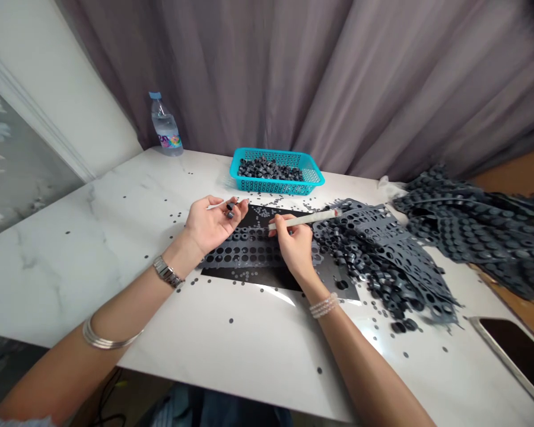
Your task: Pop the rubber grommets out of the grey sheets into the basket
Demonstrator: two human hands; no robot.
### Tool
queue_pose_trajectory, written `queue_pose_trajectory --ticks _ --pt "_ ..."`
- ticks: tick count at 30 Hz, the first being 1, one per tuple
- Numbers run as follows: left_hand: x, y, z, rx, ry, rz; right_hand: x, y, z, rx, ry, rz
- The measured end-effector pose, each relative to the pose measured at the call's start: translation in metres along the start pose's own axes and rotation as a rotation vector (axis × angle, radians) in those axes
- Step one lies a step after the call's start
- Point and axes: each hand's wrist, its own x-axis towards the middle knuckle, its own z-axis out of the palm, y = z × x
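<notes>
My left hand (213, 224), palm up with curled fingers, holds a couple of small black ring-like pieces (230, 211) at its fingertips. A thin pale edge shows by its thumb; I cannot make out what it is. My right hand (296, 242) grips a whitish stick (309, 218), whose reddish-tipped end points right. Beneath both hands lies a dark grey perforated sheet (244, 256) with rows of round holes, some filled with black pieces. It rests on a black mat (289, 279), partly hidden by my right hand.
A turquoise basket (276, 187) of black pieces stands at the back. Loose black pieces (389, 290) and perforated sheets (400, 255) heap up at right, with more bumpy sheets (480, 231) beyond. A water bottle (165, 127), a phone (516, 350) and scattered small discs lie around the white table (84, 267).
</notes>
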Motion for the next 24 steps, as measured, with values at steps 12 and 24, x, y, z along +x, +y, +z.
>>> queue_pose_trajectory --ticks 12,24 --pt "0.002 0.005 -0.006 0.329 -0.115 -0.087 -0.007 -0.008 0.016 -0.159 -0.080 -0.066" --pt "-0.009 -0.006 -0.010 2.079 -0.164 0.778 -0.009 -0.002 0.021 -0.205 -0.213 -0.034"
